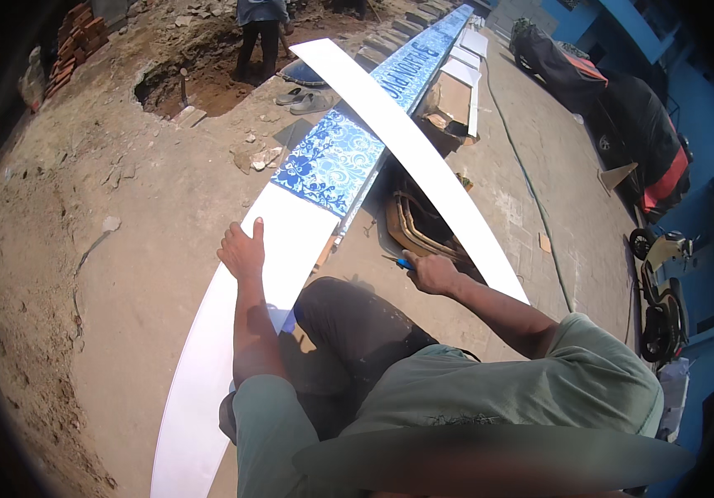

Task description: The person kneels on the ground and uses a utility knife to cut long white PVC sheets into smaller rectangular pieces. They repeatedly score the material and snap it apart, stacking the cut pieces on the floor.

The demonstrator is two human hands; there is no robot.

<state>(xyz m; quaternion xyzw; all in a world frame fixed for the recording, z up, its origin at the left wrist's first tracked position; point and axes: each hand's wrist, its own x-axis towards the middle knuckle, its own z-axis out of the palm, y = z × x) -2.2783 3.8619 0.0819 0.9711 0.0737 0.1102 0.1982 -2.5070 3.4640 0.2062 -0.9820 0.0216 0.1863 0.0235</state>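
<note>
Sunlit yard paving (129, 274): white panel (203, 373) meets the near edge of blue-patterned board (332, 158); left hand (243, 251) at panel's left edge, grip unclear; right hand (433, 274) closed round blue-handled tool (404, 264); weak hold might let panel skid.

Lower white strip (207, 365) looks like smooth plastic, blue flowery panel (336, 158) smooth too; dirt (25, 332) along the paving's (137, 274) left edge is super rough.

Two white strips (423, 166) stretch out, one beneath the left hand (243, 249), one beyond the right hand (434, 272), which holds one blue tool (405, 264). Farther beyond the left hand are two shoes (314, 103), one brick stack (79, 41) and at least one other person (261, 15).
</note>
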